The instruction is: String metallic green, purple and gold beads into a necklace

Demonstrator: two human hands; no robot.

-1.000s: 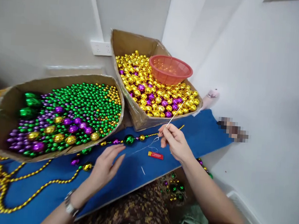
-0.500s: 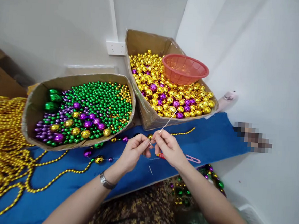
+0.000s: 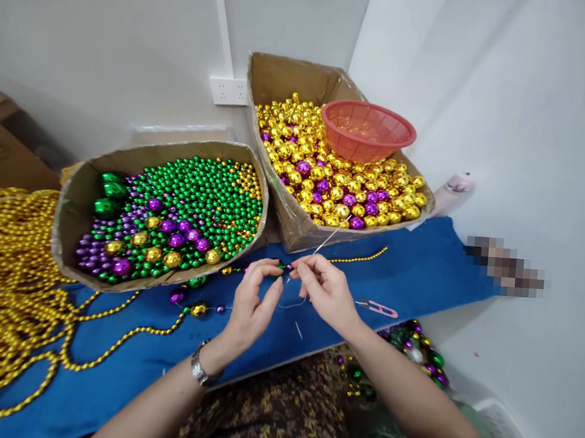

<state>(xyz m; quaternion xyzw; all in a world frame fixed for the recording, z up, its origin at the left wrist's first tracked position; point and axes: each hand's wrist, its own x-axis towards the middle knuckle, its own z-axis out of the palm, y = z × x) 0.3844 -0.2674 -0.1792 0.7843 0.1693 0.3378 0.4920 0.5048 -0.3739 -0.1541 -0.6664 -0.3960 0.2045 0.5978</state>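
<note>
My right hand (image 3: 325, 288) pinches a long thin needle (image 3: 332, 235) that slants up toward the boxes. Just left of those fingertips, a small purple bead (image 3: 289, 267) shows. My left hand (image 3: 255, 296) is close by, its thumb and forefinger apart; whether it touches the thread cannot be made out. Below the fingertips, a fine thread (image 3: 294, 306) curves over the blue cloth (image 3: 414, 267). Strung beads lie left of my hands, among them a gold ball (image 3: 198, 309) and a purple ball (image 3: 177, 296).
Beyond the hands stand a cardboard box (image 3: 65, 243) of green, purple and gold beads and a taller box (image 3: 291, 232) of gold balls. A red basket (image 3: 367, 147) rests in the latter. Pink snips (image 3: 383, 309) lie right; gold bead strands (image 3: 11, 293) heap left.
My left hand has loosened: its thumb and forefinger, pinched together before, are now apart. The right hand keeps its pinch on the needle. The view has shifted slightly.
</note>
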